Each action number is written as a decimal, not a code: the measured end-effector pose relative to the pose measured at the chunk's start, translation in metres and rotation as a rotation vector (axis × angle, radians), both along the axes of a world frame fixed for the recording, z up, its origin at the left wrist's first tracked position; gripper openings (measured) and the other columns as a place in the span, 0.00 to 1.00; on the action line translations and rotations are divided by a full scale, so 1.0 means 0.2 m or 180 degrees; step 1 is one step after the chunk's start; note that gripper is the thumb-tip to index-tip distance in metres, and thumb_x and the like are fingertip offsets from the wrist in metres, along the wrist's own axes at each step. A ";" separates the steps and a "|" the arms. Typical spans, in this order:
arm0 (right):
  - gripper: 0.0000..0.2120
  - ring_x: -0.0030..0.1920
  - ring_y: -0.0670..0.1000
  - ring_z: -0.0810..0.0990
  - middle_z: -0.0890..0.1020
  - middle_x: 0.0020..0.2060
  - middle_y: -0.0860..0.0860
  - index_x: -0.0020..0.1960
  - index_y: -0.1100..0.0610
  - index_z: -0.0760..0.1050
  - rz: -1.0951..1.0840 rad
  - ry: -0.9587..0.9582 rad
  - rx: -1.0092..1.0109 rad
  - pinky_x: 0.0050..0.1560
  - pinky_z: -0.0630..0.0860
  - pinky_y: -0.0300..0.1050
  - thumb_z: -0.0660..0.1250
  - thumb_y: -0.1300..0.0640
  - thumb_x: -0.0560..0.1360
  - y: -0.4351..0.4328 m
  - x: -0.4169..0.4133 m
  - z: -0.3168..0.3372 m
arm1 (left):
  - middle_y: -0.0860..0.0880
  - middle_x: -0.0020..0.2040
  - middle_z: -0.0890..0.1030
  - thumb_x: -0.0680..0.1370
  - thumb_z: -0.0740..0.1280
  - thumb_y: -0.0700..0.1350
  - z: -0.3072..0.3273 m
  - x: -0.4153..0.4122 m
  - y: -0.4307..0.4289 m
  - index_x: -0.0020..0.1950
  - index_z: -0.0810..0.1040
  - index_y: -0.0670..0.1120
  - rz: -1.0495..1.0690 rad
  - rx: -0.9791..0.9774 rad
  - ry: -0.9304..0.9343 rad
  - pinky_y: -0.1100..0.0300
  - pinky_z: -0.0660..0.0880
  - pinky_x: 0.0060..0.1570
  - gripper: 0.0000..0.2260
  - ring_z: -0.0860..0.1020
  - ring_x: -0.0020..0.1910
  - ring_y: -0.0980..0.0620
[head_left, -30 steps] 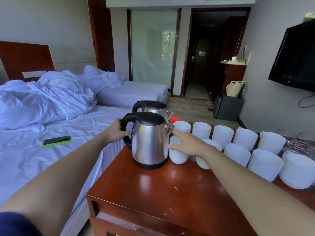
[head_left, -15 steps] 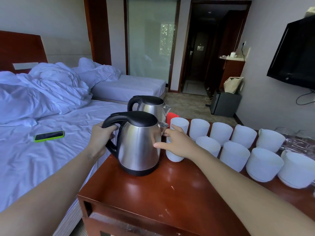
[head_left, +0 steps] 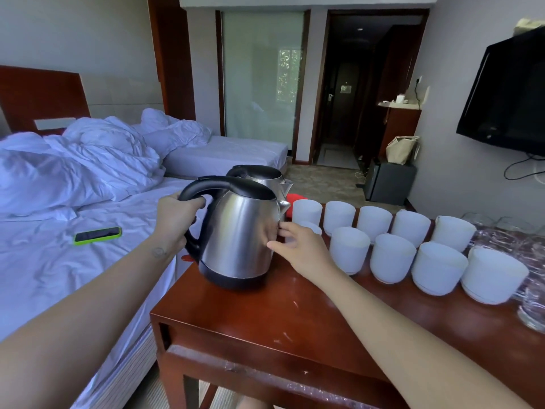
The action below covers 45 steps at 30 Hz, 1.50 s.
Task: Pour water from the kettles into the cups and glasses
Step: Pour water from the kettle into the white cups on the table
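A steel kettle (head_left: 239,234) with a black lid and handle is tilted slightly at the left end of the wooden table (head_left: 265,320). My left hand (head_left: 174,219) grips its black handle. My right hand (head_left: 298,246) touches the kettle's right side with straight fingers, in front of a white cup (head_left: 309,227) that it partly hides. A second steel kettle (head_left: 259,175) stands behind the first. Several white cups (head_left: 392,258) stand in two rows to the right. Clear glasses (head_left: 530,308) sit at the table's right end.
A red object (head_left: 293,202) shows behind the front kettle's spout. A bed with white sheets lies to the left, with a phone in a green case (head_left: 97,235) on it. A black television (head_left: 507,93) hangs on the right wall.
The front kettle has gone from upright to tilted, its base lifting at the left. My left hand has closed round the handle. My right hand slid from the cup to the kettle's side.
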State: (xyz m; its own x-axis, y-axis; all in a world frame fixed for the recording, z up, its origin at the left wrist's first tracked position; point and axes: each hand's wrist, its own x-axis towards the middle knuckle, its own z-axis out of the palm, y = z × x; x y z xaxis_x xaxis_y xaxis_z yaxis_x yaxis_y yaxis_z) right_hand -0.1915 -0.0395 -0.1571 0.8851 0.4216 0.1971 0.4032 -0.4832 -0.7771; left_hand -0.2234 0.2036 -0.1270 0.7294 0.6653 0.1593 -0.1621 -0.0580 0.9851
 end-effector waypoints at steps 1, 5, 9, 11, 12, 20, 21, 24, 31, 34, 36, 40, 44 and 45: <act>0.27 0.55 0.43 0.81 0.80 0.62 0.44 0.70 0.50 0.72 -0.0071 0.0054 0.0073 0.61 0.75 0.44 0.72 0.48 0.72 -0.01 -0.01 0.00 | 0.50 0.29 0.61 0.72 0.67 0.34 -0.01 -0.01 -0.02 0.35 0.70 0.45 0.0006 -0.0001 0.0027 0.60 0.59 0.30 0.10 0.60 0.26 0.52; 0.27 0.57 0.51 0.82 0.82 0.59 0.47 0.67 0.52 0.74 -0.0188 0.0318 0.0250 0.60 0.78 0.55 0.74 0.49 0.70 -0.05 -0.03 -0.03 | 0.52 0.26 0.62 0.71 0.67 0.34 0.01 -0.03 -0.08 0.32 0.67 0.46 -0.0052 0.0077 0.0062 0.60 0.59 0.30 0.12 0.60 0.25 0.53; 0.34 0.54 0.49 0.83 0.83 0.57 0.49 0.66 0.52 0.75 -0.0256 0.0418 0.0483 0.59 0.78 0.54 0.73 0.41 0.62 -0.07 -0.05 -0.05 | 0.54 0.24 0.63 0.71 0.68 0.35 0.04 -0.04 -0.13 0.32 0.69 0.47 -0.0044 0.0224 0.0157 0.60 0.61 0.31 0.12 0.61 0.25 0.53; 0.38 0.48 0.47 0.82 0.84 0.54 0.48 0.64 0.53 0.77 -0.0291 0.0419 0.0608 0.56 0.79 0.52 0.72 0.36 0.58 -0.07 -0.04 -0.05 | 0.53 0.23 0.63 0.71 0.68 0.35 0.05 -0.03 -0.13 0.32 0.70 0.46 -0.0016 0.0260 0.0192 0.60 0.62 0.31 0.11 0.62 0.25 0.53; 0.38 0.46 0.47 0.82 0.84 0.54 0.47 0.63 0.53 0.77 -0.0303 0.0408 0.0601 0.54 0.79 0.50 0.71 0.36 0.57 -0.07 -0.04 -0.05 | 0.52 0.25 0.63 0.71 0.68 0.35 0.05 -0.02 -0.13 0.33 0.70 0.45 -0.0007 0.0313 0.0207 0.60 0.62 0.31 0.11 0.62 0.26 0.52; 0.20 0.55 0.47 0.82 0.84 0.56 0.48 0.65 0.52 0.77 -0.0153 0.0504 0.0407 0.61 0.77 0.51 0.71 0.52 0.73 -0.08 -0.08 -0.04 | 0.48 0.29 0.64 0.71 0.69 0.35 0.07 0.00 -0.12 0.37 0.76 0.45 0.0005 0.0617 0.0366 0.59 0.60 0.31 0.06 0.62 0.27 0.50; 0.19 0.55 0.47 0.82 0.84 0.57 0.48 0.65 0.53 0.77 -0.0122 0.0532 0.0411 0.62 0.77 0.50 0.70 0.54 0.75 -0.08 -0.08 -0.04 | 0.48 0.29 0.64 0.71 0.69 0.35 0.07 0.01 -0.12 0.38 0.77 0.45 0.0009 0.0648 0.0392 0.59 0.60 0.31 0.06 0.62 0.27 0.50; 0.17 0.56 0.46 0.81 0.83 0.56 0.46 0.65 0.53 0.77 -0.0014 0.0595 0.0416 0.64 0.75 0.49 0.68 0.57 0.76 -0.09 -0.08 -0.05 | 0.48 0.29 0.64 0.70 0.69 0.36 0.08 0.02 -0.12 0.38 0.77 0.45 -0.0007 0.0732 0.0458 0.58 0.60 0.31 0.05 0.62 0.27 0.49; 0.23 0.60 0.47 0.80 0.81 0.63 0.50 0.70 0.54 0.73 0.0039 0.0634 0.0367 0.66 0.74 0.50 0.67 0.58 0.76 -0.10 -0.02 -0.05 | 0.48 0.28 0.64 0.70 0.69 0.35 0.16 0.06 -0.14 0.34 0.74 0.44 -0.0050 0.0948 0.0558 0.59 0.60 0.30 0.08 0.62 0.27 0.49; 0.25 0.60 0.45 0.79 0.81 0.62 0.48 0.70 0.52 0.74 0.0040 0.0650 0.0307 0.67 0.74 0.51 0.67 0.57 0.73 -0.10 0.00 -0.07 | 0.49 0.26 0.65 0.71 0.70 0.35 0.19 0.07 -0.16 0.33 0.74 0.45 -0.0126 0.1028 0.0580 0.59 0.61 0.30 0.09 0.63 0.27 0.50; 0.26 0.58 0.42 0.79 0.82 0.61 0.46 0.69 0.50 0.75 0.0043 0.0670 0.0270 0.66 0.74 0.51 0.65 0.57 0.71 -0.11 0.01 -0.07 | 0.49 0.27 0.64 0.71 0.70 0.35 0.21 0.08 -0.16 0.34 0.75 0.43 -0.0159 0.1118 0.0604 0.59 0.61 0.30 0.08 0.63 0.27 0.50; 0.24 0.58 0.41 0.77 0.80 0.56 0.42 0.69 0.52 0.74 0.0129 0.0714 0.0251 0.58 0.76 0.40 0.64 0.62 0.74 -0.11 0.00 -0.06 | 0.48 0.28 0.65 0.71 0.70 0.36 0.23 0.09 -0.16 0.40 0.77 0.40 -0.0149 0.1246 0.0694 0.59 0.61 0.31 0.03 0.63 0.27 0.49; 0.24 0.62 0.46 0.78 0.80 0.62 0.47 0.69 0.55 0.74 0.0168 0.0731 0.0333 0.62 0.76 0.46 0.63 0.66 0.75 -0.12 -0.02 -0.05 | 0.48 0.29 0.66 0.71 0.70 0.36 0.27 0.09 -0.17 0.36 0.75 0.43 -0.0198 0.1326 0.0781 0.60 0.61 0.30 0.06 0.64 0.28 0.50; 0.23 0.63 0.50 0.78 0.81 0.60 0.46 0.68 0.54 0.74 0.0168 0.0724 0.0371 0.63 0.76 0.50 0.63 0.67 0.75 -0.12 -0.03 -0.04 | 0.48 0.29 0.66 0.71 0.70 0.36 0.28 0.09 -0.18 0.35 0.75 0.43 -0.0203 0.1346 0.0793 0.60 0.61 0.30 0.07 0.64 0.28 0.50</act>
State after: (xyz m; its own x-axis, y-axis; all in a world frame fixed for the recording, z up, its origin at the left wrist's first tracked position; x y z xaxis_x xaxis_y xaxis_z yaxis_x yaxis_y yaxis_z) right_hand -0.1969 -0.0631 -0.1654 0.8896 0.4545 0.0454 0.2339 -0.3679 -0.9000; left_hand -0.2056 0.1684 -0.0713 0.8167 0.5329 0.2212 0.0592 -0.4586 0.8867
